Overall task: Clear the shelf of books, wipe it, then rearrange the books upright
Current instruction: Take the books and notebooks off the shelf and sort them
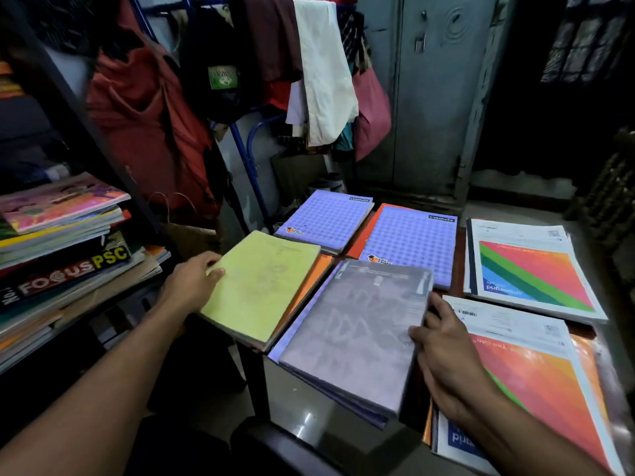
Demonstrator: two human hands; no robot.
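The left hand [192,283] gripped the left edge of a yellow-green softcover notebook [261,286], thumb curled over the cover and fingers underneath, at about ten o'clock from the middle of the small dark table [458,269]. That notebook lay on an orange book [311,280] whose edge showed along its right side. The right hand [446,359] held the right edge of a grey-lilac plastic-covered notebook [354,331], thumb pressed on the cover and the fingers curled round the edge; it topped a stack hanging over the table's near edge at six o'clock.

Beyond, at twelve o'clock, two purple chequered notebooks [326,218] lay flat side by side, the right one resting on an orange-red cover. At two o'clock sat a white workbook with diagonal rainbow stripes [532,273], and at four o'clock a second striped orange workbook [536,383] on its own pile, touching the right wrist.

Far out at nine o'clock, the dark metal shelf [103,304] held a flat stack of magazines and books [65,255], one spine reading "FOCUS PSC". Behind the table, at eleven o'clock, clothes hung on a blue rack [247,156], with a grey metal cupboard [433,97] at one o'clock.
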